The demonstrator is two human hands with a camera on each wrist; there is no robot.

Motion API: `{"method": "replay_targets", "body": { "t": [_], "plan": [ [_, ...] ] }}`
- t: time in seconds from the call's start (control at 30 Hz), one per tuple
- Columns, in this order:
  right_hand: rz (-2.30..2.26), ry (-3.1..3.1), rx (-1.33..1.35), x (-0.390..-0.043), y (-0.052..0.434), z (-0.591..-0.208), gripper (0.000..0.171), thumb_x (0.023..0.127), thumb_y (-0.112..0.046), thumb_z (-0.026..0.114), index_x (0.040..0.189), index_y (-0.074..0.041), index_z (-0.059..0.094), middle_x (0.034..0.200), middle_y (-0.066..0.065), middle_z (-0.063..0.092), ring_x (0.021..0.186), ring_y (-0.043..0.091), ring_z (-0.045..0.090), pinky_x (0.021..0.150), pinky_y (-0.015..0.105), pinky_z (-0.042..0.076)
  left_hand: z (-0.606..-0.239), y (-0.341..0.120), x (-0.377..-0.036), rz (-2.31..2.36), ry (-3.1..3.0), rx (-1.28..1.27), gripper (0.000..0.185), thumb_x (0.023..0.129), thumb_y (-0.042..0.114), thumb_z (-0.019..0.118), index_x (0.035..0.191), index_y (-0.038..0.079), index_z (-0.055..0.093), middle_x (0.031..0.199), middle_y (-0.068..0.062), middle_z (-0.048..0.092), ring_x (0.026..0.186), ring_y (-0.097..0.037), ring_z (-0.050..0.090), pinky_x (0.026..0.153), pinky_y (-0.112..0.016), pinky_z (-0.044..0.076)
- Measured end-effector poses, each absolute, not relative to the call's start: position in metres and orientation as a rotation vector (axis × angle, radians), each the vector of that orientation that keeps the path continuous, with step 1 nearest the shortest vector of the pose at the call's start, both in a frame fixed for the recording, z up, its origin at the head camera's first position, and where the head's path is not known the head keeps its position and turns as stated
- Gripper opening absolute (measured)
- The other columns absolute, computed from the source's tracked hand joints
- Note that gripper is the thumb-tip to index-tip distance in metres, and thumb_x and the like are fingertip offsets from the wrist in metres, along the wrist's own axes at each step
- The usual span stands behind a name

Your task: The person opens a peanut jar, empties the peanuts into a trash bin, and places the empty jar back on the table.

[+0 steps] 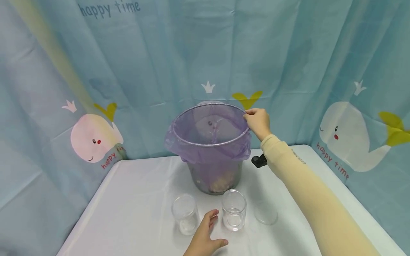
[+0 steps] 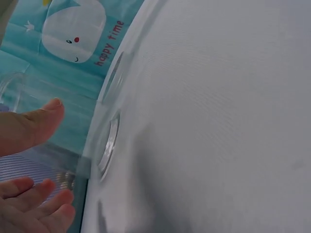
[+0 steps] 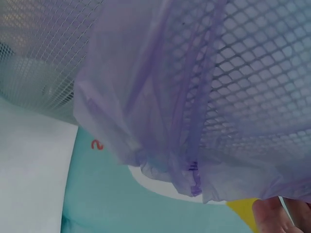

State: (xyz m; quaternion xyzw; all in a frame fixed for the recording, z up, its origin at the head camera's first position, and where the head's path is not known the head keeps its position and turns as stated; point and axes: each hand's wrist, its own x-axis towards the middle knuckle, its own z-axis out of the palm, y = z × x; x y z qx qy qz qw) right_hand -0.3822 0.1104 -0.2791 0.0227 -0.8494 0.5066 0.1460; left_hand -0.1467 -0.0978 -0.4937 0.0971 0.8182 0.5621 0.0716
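A mesh trash bin (image 1: 199, 177) lined with a purple plastic bag (image 1: 208, 153) stands at the back of the table, the bag folded over its rim. My right hand (image 1: 258, 122) pinches the lined rim at the right side. In the right wrist view its fingers (image 3: 273, 216) show at the bag's edge, lower right. In front of the bin stand two clear glass cups, a left cup (image 1: 185, 214) and a right cup (image 1: 234, 210). Between and just before them is my left hand (image 1: 205, 238), thumb and fingers spread apart, holding nothing.
To the right of the cups, a faint clear round glass thing (image 1: 266, 215) is on the white table (image 1: 137, 209). A small black object (image 1: 258, 161) sits beside the bin, partly behind the right sleeve. A blue curtain (image 1: 153, 71) with printed whales hangs around the table.
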Motion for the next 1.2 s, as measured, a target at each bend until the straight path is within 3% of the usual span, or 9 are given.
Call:
{"method": "replay_targets", "body": {
  "t": [0.27, 0.5, 0.63, 0.8, 0.87, 0.93, 1.07, 1.13, 1.2],
  "plan": [
    [1.565, -2.443, 0.051, -0.386, 0.115, -0.264, 0.035, 0.099, -0.015, 0.059, 0.13, -0.001, 0.063, 0.131, 0.02, 0.063, 0.111, 0.03, 0.064, 0.081, 0.028, 0.053, -0.466, -0.12, -0.136, 1.53, 2.515, 0.415, 0.084, 0.079, 0.014, 0.082, 0.147, -0.001, 0.035, 0.152, -0.019, 0.043, 0.139, -0.042, 0.043, 0.112, -0.049, 0.038],
    [1.726, -2.42, 0.002, -0.382, 0.126, -0.261, 0.039, 0.1, -0.025, 0.059, 0.13, 0.0, 0.062, 0.116, 0.01, 0.065, 0.083, 0.009, 0.056, 0.064, 0.013, 0.048, -0.447, -0.142, -0.128, 1.418, 2.499, 0.53, 0.076, 0.082, 0.018, 0.079, 0.146, 0.004, 0.039, 0.151, -0.017, 0.045, 0.139, -0.039, 0.044, 0.115, -0.044, 0.039],
    [1.797, -2.378, -0.004, -0.377, 0.136, -0.263, 0.055, 0.104, -0.042, 0.045, 0.138, 0.0, 0.056, 0.125, 0.013, 0.065, 0.098, 0.015, 0.062, 0.086, 0.025, 0.056, -0.443, -0.152, -0.122, 1.354, 2.479, 0.518, 0.075, 0.082, 0.018, 0.079, 0.146, 0.006, 0.041, 0.151, -0.014, 0.047, 0.138, -0.041, 0.046, 0.113, -0.043, 0.043],
    [1.748, -2.403, 0.008, -0.374, 0.155, -0.27, 0.066, 0.107, -0.048, 0.03, 0.147, 0.002, 0.043, 0.146, 0.023, 0.052, 0.133, 0.035, 0.053, 0.114, 0.047, 0.044, -0.445, -0.173, -0.115, 1.217, 2.434, 0.453, 0.067, 0.08, 0.011, 0.078, 0.14, 0.009, 0.048, 0.146, -0.013, 0.052, 0.132, -0.046, 0.048, 0.106, -0.057, 0.044],
    [1.613, -2.429, 0.003, -0.374, 0.165, -0.275, 0.065, 0.107, -0.049, 0.029, 0.143, 0.002, 0.049, 0.136, 0.023, 0.059, 0.122, 0.035, 0.058, 0.105, 0.045, 0.049, -0.445, -0.183, -0.113, 1.136, 2.427, 0.416, 0.061, 0.08, 0.009, 0.077, 0.135, 0.011, 0.052, 0.142, -0.011, 0.056, 0.131, -0.044, 0.05, 0.104, -0.056, 0.046],
    [1.436, -2.455, 0.004, -0.373, 0.178, -0.282, 0.064, 0.107, -0.048, 0.028, 0.128, 0.002, 0.06, 0.103, 0.02, 0.067, 0.09, 0.03, 0.064, 0.081, 0.039, 0.054, -0.444, -0.193, -0.113, 1.074, 2.413, 0.371, 0.056, 0.079, 0.006, 0.076, 0.131, 0.011, 0.055, 0.139, -0.01, 0.058, 0.129, -0.042, 0.052, 0.103, -0.058, 0.046],
    [1.201, -2.451, 0.013, -0.375, 0.203, -0.296, 0.056, 0.107, -0.046, 0.028, 0.083, -0.001, 0.052, 0.059, 0.004, 0.039, 0.052, 0.019, 0.036, 0.05, 0.032, 0.035, -0.441, -0.211, -0.116, 0.98, 2.404, 0.249, 0.053, 0.076, 0.001, 0.076, 0.125, 0.012, 0.059, 0.135, -0.009, 0.06, 0.127, -0.041, 0.053, 0.102, -0.066, 0.042],
    [1.161, -2.466, 0.016, -0.374, 0.213, -0.304, 0.058, 0.107, -0.046, 0.027, 0.086, 0.0, 0.055, 0.063, 0.01, 0.046, 0.057, 0.023, 0.043, 0.054, 0.037, 0.042, -0.439, -0.22, -0.119, 0.934, 2.421, 0.233, 0.055, 0.076, 0.001, 0.077, 0.127, 0.009, 0.059, 0.135, -0.012, 0.06, 0.129, -0.045, 0.051, 0.103, -0.07, 0.039],
    [1.146, -2.502, 0.01, -0.373, 0.222, -0.311, 0.063, 0.107, -0.047, 0.025, 0.114, 0.003, 0.062, 0.091, 0.023, 0.063, 0.084, 0.035, 0.06, 0.077, 0.048, 0.053, -0.438, -0.229, -0.125, 0.86, 2.482, 0.28, 0.059, 0.076, 0.002, 0.079, 0.13, 0.003, 0.056, 0.136, -0.018, 0.059, 0.13, -0.049, 0.048, 0.104, -0.072, 0.037]
  ]
}}
